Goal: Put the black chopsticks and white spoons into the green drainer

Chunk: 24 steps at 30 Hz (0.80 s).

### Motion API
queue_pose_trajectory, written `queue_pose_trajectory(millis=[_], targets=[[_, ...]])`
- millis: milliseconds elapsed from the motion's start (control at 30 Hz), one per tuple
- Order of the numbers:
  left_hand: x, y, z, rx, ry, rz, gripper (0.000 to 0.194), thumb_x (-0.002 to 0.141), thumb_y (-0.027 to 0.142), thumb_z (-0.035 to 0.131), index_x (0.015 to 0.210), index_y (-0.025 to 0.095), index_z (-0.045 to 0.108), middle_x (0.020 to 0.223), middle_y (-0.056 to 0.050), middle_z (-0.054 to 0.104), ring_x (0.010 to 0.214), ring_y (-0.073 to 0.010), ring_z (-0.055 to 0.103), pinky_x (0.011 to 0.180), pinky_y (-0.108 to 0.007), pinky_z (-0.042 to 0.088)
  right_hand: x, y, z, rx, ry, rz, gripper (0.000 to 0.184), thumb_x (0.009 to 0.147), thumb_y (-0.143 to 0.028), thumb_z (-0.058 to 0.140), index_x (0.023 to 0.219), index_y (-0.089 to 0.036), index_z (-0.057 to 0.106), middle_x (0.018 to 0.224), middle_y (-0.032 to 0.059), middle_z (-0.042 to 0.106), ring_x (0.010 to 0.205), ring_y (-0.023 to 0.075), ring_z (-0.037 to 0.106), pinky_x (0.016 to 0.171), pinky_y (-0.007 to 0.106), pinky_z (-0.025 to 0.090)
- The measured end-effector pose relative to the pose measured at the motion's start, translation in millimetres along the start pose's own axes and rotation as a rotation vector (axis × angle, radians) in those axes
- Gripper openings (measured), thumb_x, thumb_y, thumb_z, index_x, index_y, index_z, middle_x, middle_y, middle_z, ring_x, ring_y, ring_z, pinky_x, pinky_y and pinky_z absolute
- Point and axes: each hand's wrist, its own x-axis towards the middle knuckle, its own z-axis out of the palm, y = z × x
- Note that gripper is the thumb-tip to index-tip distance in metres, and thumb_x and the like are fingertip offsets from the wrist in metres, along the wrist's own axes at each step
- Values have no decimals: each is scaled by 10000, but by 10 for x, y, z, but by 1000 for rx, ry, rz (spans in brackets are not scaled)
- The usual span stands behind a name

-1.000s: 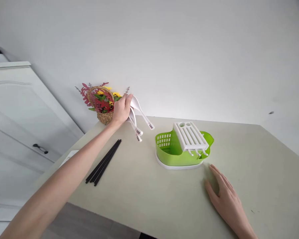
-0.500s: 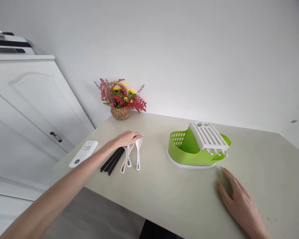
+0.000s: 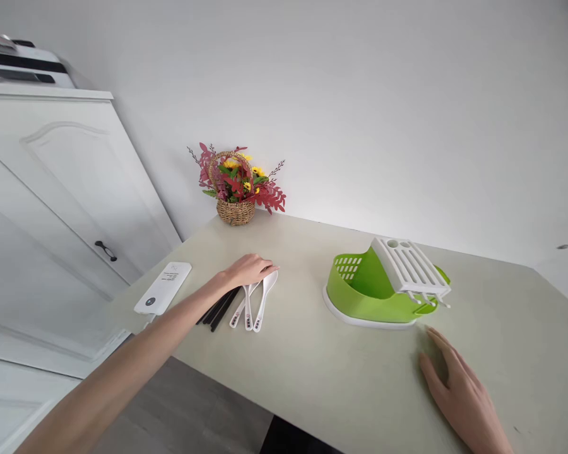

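Note:
On the left side of the table, my left hand (image 3: 252,270) curls its fingers down over the bowl ends of the white spoons (image 3: 260,310). The spoons lie fanned close together, handles toward me, with their far ends partly covered by my fingers. Just left of them is a bundle of black chopsticks (image 3: 221,309), partly under my wrist. My right hand (image 3: 461,388) rests with its fingers stretched out at the table's right, holding nothing. Near its fingertips stands a green plastic holder (image 3: 369,304) with a white slotted top (image 3: 414,268), hooks and a white base.
A wicker basket of artificial flowers (image 3: 236,211) stands at the back against the wall. A white power bank (image 3: 163,290) with a cable lies at the left edge. White cabinets (image 3: 71,189) rise on the left, carrying a white-and-black appliance (image 3: 23,69).
The right-hand spoon has swung its handle left, closer to the other spoons, under my left hand. The view has shifted slightly; my right hand stays near the green holder.

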Motion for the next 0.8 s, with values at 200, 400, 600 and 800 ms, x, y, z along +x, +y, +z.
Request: queue_pose_trajectory(millis=[200,400,600,800], targets=[[-5,19,123,58,91,24,482,1107,375,374,769,203,673,771,-67,763,685,-210,692,620,-296,336,-3,-16,-14,6,-1,3,647,949,-626,381,1480,-272,486,1535,62,558,1400,349,528,1146,565,444],[65,85,180,71,146,54,484,1108,364,367,755,198,654,769,-53,743,689,-197,681,609,-290,342,-4,-15,-2,21,14,3,621,953,-616,385,1473,-293,486,1545,39,550,1408,334,521,1141,562,451],[95,132,151,45,199,74,401,1101,345,374,862,204,663,843,-49,724,742,-201,670,688,-296,425,-1,-20,-5,43,9,4,614,955,-604,394,1475,-293,489,1558,39,537,1428,332,501,1150,570,441],[-39,322,-174,-90,487,-43,304,1108,270,316,1037,206,605,1025,-80,687,1027,-229,640,971,-369,462,6,1,-35,55,31,4,674,946,-601,437,1533,-268,442,1566,83,526,1401,371,527,1117,586,470]])
